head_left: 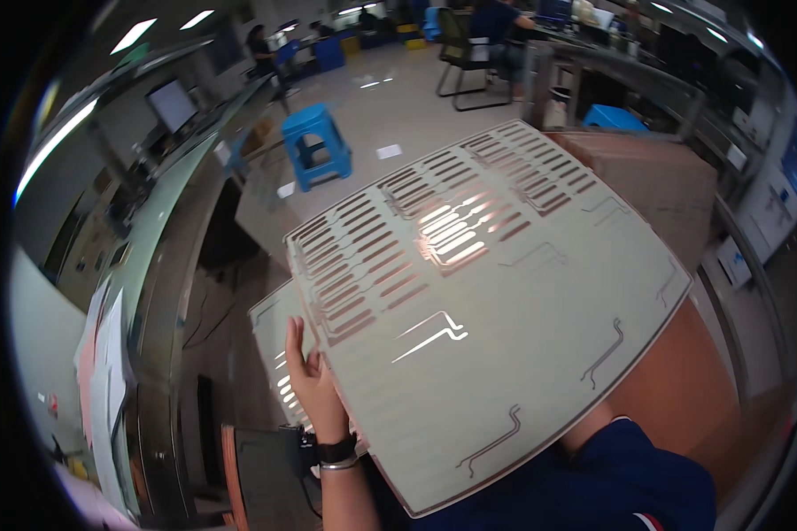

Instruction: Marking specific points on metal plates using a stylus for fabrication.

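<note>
One large pale panel (522,292) with copper-coloured markings lies tilted before the wearer, partly covering a second panel (273,320), its left edge against the outstretched fingers of the left hand (314,387); the right hand is hidden, its grip impossible to tell. Uneven support could let the panel slip, scraping its neighbour or knocking a corner

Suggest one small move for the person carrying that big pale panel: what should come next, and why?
I'd probably curl the left hand more securely around the edge of the pale panel. The panel is broad, and the visible fingers point along its left edge rather than clearly wrapping over it. The right hand is hidden, so its support can't be judged.
</note>
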Demonstrator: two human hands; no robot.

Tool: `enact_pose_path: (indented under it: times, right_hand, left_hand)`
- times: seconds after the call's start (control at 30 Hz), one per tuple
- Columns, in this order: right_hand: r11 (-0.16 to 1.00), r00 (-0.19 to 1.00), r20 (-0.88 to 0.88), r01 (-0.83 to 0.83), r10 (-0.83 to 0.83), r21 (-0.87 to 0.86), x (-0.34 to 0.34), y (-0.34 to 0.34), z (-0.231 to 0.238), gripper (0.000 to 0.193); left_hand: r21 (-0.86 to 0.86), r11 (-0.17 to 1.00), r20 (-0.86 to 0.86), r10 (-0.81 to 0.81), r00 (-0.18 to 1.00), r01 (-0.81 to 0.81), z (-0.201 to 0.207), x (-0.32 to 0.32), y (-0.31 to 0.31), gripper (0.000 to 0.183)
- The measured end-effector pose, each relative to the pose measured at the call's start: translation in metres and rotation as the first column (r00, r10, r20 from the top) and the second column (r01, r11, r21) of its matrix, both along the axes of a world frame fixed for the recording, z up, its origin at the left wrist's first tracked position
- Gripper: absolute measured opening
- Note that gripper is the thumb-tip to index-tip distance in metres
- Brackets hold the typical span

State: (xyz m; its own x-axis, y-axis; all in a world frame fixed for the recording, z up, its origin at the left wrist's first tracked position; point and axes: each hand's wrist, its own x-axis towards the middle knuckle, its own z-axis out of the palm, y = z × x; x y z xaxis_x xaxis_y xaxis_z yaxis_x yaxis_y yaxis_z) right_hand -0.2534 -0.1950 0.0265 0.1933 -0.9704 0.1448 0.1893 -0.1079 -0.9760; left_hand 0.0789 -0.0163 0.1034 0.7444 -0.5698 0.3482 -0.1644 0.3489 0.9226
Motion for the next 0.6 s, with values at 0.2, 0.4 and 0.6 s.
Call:
enact_pose_path:
  times: [0.2,0.4,0.6]
  right_hand:
    - [0.989,0.993,0.016,0.119,-0.121,0.086,-0.040,0.015,-0.011,0.041]
    - [0.962,0.969,0.048,0.234,-0.243,0.142,-0.075,0.030,-0.021,0.042]
    - [0.914,0.919,0.089,0.365,-0.384,0.176,-0.114,0.035,-0.029,0.042]
  left_hand:
    - [-0.197,0.853,-0.614,-0.492,0.617,0.484,-0.045,0.001,0.016,0.041]
    - [-0.297,0.748,-0.508,-0.650,0.566,0.593,-0.002,-0.035,0.006,0.050]
    - [-0.249,0.599,-0.563,-0.729,0.390,0.761,0.016,-0.112,-0.058,0.054]
